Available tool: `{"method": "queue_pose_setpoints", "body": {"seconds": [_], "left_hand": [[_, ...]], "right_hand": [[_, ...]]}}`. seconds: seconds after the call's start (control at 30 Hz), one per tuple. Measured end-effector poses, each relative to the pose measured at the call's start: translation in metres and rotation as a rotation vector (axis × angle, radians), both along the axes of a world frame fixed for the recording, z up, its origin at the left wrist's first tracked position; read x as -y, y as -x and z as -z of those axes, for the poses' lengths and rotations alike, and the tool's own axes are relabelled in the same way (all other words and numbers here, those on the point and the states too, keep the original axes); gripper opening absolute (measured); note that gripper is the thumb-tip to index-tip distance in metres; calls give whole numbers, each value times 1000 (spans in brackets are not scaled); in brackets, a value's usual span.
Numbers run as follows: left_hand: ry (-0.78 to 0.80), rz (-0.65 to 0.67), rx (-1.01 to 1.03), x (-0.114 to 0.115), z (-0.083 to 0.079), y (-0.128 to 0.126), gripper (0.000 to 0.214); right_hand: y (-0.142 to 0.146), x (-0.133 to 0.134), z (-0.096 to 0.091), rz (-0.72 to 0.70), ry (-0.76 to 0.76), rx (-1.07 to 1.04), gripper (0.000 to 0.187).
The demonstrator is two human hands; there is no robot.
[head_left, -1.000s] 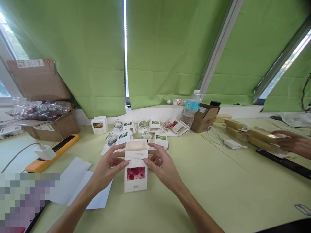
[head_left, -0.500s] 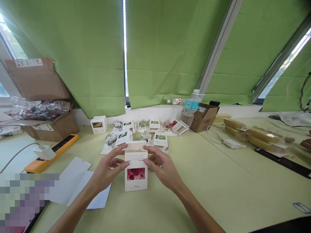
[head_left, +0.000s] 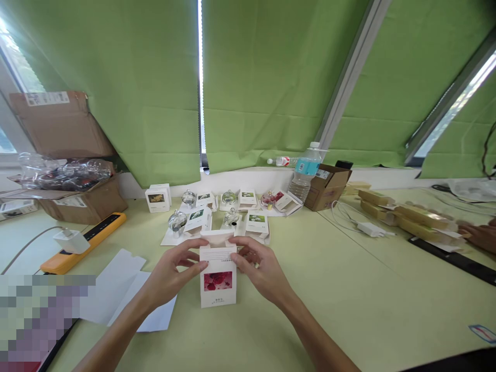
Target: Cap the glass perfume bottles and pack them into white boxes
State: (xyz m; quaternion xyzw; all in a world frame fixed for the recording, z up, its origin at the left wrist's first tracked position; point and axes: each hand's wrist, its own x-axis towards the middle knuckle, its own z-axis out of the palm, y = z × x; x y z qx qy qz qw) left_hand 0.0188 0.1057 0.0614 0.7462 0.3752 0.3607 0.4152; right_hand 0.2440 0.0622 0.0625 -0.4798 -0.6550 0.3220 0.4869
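Observation:
A white cardboard gift box (head_left: 218, 289) with a red flower picture on its front stands upright on the table between my hands. Its top flap (head_left: 217, 238) is bent over the open end. My left hand (head_left: 175, 271) grips the box's left side, and my right hand (head_left: 259, 271) holds its right side, with fingers near the flap. Just beyond the hands stand a glass ornament (head_left: 177, 221) and a second glass ornament (head_left: 231, 217) among white cards and small boxes.
Flat white card blanks (head_left: 116, 289) lie left of my hands, beside a yellow power strip (head_left: 83, 243). A plastic water bottle (head_left: 304, 175) and a cardboard box (head_left: 327, 188) stand at the back. A co-worker's hand (head_left: 480, 235) is at the far right near tan boxes (head_left: 414, 217).
The top flap of the box has bent further down over the opening, and less of the inside shows. My hands stay on the box. The co-worker's hand has moved lower and further right.

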Motion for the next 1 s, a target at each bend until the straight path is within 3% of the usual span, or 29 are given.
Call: {"method": "queue_pose_setpoints", "body": {"seconds": [0.23, 0.5, 0.7, 1.0], "left_hand": [[14, 18, 50, 3, -3, 0, 32], [-1, 52, 26, 5, -3, 1, 30], [1, 82, 12, 7, -2, -1, 30], [17, 70, 21, 8, -4, -4, 30]], "right_hand": [[1, 1, 0, 22, -15, -40, 23], [3, 1, -2, 5, -5, -233, 44], [3, 2, -1, -34, -20, -161, 37], [3, 2, -2, 15, -52, -52, 27]]}}
